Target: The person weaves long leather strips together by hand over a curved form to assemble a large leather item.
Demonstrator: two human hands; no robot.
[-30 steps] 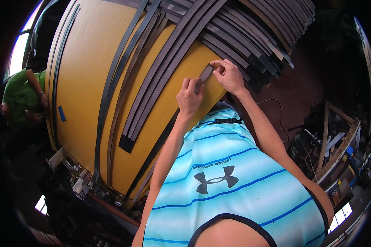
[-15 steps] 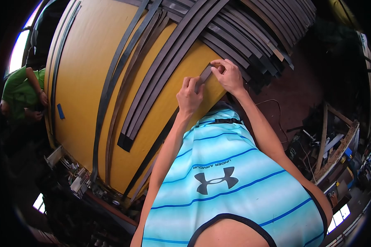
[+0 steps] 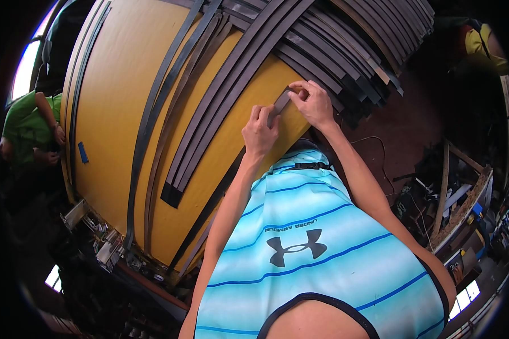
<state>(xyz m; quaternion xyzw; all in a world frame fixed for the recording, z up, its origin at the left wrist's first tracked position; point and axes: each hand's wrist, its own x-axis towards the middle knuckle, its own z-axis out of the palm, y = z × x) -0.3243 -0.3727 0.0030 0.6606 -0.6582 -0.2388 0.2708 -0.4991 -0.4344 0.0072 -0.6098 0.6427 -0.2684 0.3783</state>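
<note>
A short dark strip (image 3: 282,102) is stretched between my two hands, over the right edge of the yellow table (image 3: 232,73). My left hand (image 3: 260,131) pinches its lower end, fingers curled. At its upper end my right hand (image 3: 313,103) grips it between thumb and fingers. Just left of my hands, several long dark strips (image 3: 226,96) lie side by side, their lower ends at a black end piece (image 3: 171,195). Beyond my right hand is a pile of dark strips (image 3: 333,51).
Brown and black strips (image 3: 167,113) curve down the table's middle. A blue piece (image 3: 83,152) lies at the left. A person in green (image 3: 31,121) stands at the left edge; another in yellow (image 3: 481,44) is at the upper right. A wooden frame (image 3: 464,203) stands at the right.
The person in yellow at the upper right has come further into view. My hands and the strip between them have hardly moved.
</note>
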